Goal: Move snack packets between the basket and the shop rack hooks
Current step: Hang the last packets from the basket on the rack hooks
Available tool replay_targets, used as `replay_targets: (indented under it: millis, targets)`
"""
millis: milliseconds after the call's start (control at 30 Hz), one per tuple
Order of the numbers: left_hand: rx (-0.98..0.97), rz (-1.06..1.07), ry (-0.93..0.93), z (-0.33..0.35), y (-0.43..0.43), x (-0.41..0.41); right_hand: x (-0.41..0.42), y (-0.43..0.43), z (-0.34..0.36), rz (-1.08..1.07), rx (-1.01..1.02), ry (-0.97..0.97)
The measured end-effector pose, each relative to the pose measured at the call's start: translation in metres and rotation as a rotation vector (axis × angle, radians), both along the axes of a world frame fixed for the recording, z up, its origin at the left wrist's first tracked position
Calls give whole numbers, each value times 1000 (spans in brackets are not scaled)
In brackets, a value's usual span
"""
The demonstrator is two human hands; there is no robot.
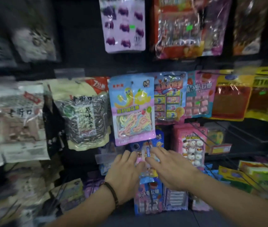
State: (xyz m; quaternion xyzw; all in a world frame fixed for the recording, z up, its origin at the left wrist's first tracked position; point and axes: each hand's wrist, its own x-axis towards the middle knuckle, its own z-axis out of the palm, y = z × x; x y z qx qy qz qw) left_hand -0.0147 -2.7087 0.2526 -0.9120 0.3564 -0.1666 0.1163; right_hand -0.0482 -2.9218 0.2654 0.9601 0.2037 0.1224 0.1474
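Observation:
Both of my hands reach to a small pink and blue snack packet (144,158) on the dark shop rack, just below a blue and pink packet of rainbow candy strings (132,110). My left hand (125,169) lies against the small packet's left side, fingers curled on it. My right hand (167,167) covers its right side, fingers spread and pointing left. Whether the packet hangs on a hook or rests only in my hands is hidden. No basket is in view.
Packets hang all around: sunflower seeds (82,115) to the left, a pink marshmallow packet (191,148) to the right, a lilac grape packet (123,25) above, a blue and pink packet (148,197) below. Bare wire hooks (200,136) jut out at the right.

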Motion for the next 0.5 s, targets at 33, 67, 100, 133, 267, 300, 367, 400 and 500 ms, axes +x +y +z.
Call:
replay_targets:
  millis: [33, 67, 100, 133, 267, 300, 367, 400, 500]
  targets:
    - [-20, 2, -44, 13, 6, 3, 1, 3, 16, 5, 6, -23]
    - [-44, 17, -81, 25, 11, 7, 2, 8, 32, 7, 6, -46]
    - [-60, 47, -102, 37, 16, 11, 3, 12, 47, 9, -2, -72]
    - [-68, 81, -115, 48, 20, 14, 6, 14, 60, 6, -11, -98]
    - [-35, 181, -150, 83, 26, 31, 18, 16, 106, -44, -72, -92]
    - [-23, 193, -158, 89, 28, 35, 23, 16, 115, -48, -109, -90]
    - [-10, 217, -166, 97, 31, 42, 34, 16, 123, -65, -208, -85]
    - [5, 229, -165, 99, 32, 45, 40, 16, 123, -78, -250, -88]
    - [63, 245, -175, 104, 31, 53, 54, 17, 122, -138, -321, -89]
